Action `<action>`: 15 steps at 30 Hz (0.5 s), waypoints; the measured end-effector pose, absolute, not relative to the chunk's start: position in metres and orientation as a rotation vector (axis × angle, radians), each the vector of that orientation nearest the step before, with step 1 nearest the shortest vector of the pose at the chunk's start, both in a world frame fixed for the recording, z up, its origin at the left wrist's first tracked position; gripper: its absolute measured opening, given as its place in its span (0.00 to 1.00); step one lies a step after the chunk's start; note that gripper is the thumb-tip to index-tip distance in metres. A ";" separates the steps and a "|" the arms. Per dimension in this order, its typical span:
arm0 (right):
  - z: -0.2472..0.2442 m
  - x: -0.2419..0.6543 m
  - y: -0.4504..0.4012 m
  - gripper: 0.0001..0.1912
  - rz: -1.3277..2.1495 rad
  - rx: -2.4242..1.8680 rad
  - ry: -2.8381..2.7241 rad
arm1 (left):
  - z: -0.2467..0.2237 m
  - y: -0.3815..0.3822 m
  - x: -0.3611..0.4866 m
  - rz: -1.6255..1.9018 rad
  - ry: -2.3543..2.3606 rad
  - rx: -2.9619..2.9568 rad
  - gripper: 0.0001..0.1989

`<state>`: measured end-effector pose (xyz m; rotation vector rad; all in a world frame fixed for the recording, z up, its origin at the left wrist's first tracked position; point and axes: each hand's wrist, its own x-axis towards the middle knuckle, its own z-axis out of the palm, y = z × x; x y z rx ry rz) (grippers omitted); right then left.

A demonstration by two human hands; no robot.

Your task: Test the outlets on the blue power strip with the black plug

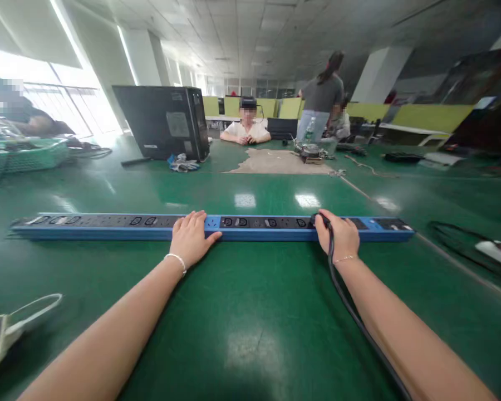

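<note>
A long blue power strip (267, 236) with black socket sections lies across the green table in front of me. My left hand (192, 238) rests on it left of the middle, fingers stretched over the top and thumb out along the front side. Toward the strip's right part, my right hand (340, 236) grips a black plug (319, 219) at the sockets. From the plug a black cable (343, 295) runs down under my right forearm's inner side to the bottom edge. My fingers hide part of the plug, so how deep it sits in the socket cannot be seen.
Beyond the strip stand a black computer case (162, 122) and a crumpled glove (183, 162). A brown cardboard sheet (271, 161) lies farther back. Green baskets (29, 156) are at far left, loose cables (455, 234) at right, a white-strapped item (0, 337) near left. Other people are across the table.
</note>
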<state>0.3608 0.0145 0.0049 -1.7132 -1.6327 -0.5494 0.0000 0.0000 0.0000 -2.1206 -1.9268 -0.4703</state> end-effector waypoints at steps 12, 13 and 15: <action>-0.004 0.357 0.008 0.20 -0.479 -1.683 -1.612 | 0.002 0.000 0.001 -0.494 -1.941 -2.130 0.31; -0.005 0.357 0.007 0.20 -0.471 -1.692 -1.590 | 0.002 0.000 0.001 -0.494 -1.943 -2.129 0.31; -0.006 0.356 0.006 0.21 -0.446 -1.704 -1.552 | 0.002 0.000 0.001 -0.493 -1.944 -2.128 0.31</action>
